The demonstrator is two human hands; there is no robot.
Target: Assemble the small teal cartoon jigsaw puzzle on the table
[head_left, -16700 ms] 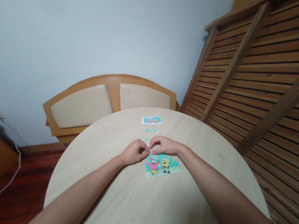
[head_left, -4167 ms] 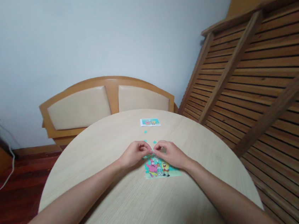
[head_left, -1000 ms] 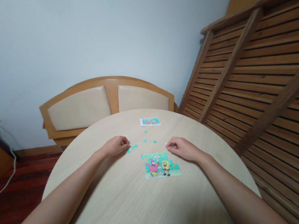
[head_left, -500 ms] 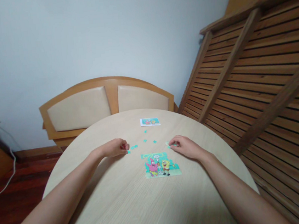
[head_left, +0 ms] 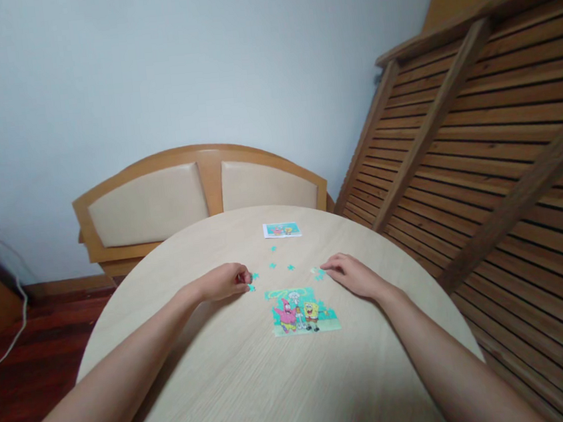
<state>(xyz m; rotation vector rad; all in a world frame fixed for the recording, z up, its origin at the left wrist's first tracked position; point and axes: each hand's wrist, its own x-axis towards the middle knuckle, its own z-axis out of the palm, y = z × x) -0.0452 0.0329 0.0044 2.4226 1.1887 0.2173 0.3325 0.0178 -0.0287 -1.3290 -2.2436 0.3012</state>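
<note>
A partly assembled jigsaw puzzle (head_left: 299,313) with cartoon figures lies flat on the round table, its upper right edge uneven. Left of it, my left hand (head_left: 226,281) is closed, its fingertips pinched at a small teal puzzle piece (head_left: 252,288). Another teal piece (head_left: 255,276) lies just beyond those fingers. On the other side, my right hand (head_left: 351,275) has thumb and forefinger drawn together at a small cluster of teal and pale puzzle pieces (head_left: 319,275); its other fingers are curled under and partly hidden.
Several loose teal pieces (head_left: 291,268) are scattered beyond the puzzle. A folded picture sheet (head_left: 282,230) rests near the far edge of the pale wooden table (head_left: 218,379). Behind stands a padded headboard (head_left: 150,204); a slatted wooden frame (head_left: 455,139) leans at the right.
My left hand has slid slightly right, a teal piece at its fingertips moving along. My right hand's fingertips have shifted a little, uncovering more of the pieces beside them.
</note>
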